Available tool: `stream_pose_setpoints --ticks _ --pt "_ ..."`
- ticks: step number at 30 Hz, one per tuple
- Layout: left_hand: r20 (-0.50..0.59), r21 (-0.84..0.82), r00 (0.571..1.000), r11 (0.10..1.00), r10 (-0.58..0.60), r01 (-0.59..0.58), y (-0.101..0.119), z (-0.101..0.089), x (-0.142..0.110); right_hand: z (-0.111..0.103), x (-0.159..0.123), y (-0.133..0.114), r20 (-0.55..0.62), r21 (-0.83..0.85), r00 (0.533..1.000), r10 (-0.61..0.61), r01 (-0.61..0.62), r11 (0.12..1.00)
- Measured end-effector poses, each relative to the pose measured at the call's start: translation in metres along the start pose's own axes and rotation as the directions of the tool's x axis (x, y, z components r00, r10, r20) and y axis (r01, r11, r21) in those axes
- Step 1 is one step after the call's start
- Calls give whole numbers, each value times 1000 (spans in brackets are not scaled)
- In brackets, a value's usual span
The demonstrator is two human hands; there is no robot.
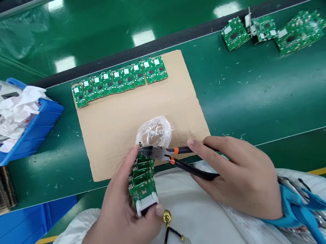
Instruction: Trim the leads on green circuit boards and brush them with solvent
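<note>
Strip of stacked green circuit boards (pixel 142 175), white connector (pixel 147 204) at its near end, long axis pointing away from the wearer, far tip over the near edge of a cardboard sheet (pixel 110 133). Left hand (pixel 120 203): fingers closed around the strip. Right hand (pixel 236 173): fingers gripping black, orange-banded diagonal cutters (pixel 161 153), their tips at the strip's far end.

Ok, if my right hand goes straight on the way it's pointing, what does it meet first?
The side cutters in your right hand would reach the circuit boards stacked in your left hand first; they may already touch, depth is unclear.
</note>
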State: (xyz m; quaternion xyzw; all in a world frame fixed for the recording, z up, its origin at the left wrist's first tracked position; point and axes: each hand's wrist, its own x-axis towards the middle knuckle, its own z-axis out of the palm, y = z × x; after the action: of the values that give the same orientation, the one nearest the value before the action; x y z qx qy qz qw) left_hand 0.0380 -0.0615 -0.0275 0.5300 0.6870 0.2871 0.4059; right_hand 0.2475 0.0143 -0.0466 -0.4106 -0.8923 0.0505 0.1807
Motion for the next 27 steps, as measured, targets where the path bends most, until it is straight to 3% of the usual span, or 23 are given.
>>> stream_pose_setpoints --ticks 11,19,22,27 --pt "5 -16 995 994 -104 104 8 1 -1 -1 -2 -7 15 -8 999 28 -28 1000" --pt "115 -112 950 946 -291 303 17 -3 -2 -5 -5 -4 110 19 993 52 -54 998" --pt "112 -104 964 962 -242 254 11 -4 -3 -8 -7 1 104 -9 992 65 -65 998" --pt "120 -66 993 998 -11 19 -4 -9 -5 -11 -8 10 106 -84 993 44 -35 996"
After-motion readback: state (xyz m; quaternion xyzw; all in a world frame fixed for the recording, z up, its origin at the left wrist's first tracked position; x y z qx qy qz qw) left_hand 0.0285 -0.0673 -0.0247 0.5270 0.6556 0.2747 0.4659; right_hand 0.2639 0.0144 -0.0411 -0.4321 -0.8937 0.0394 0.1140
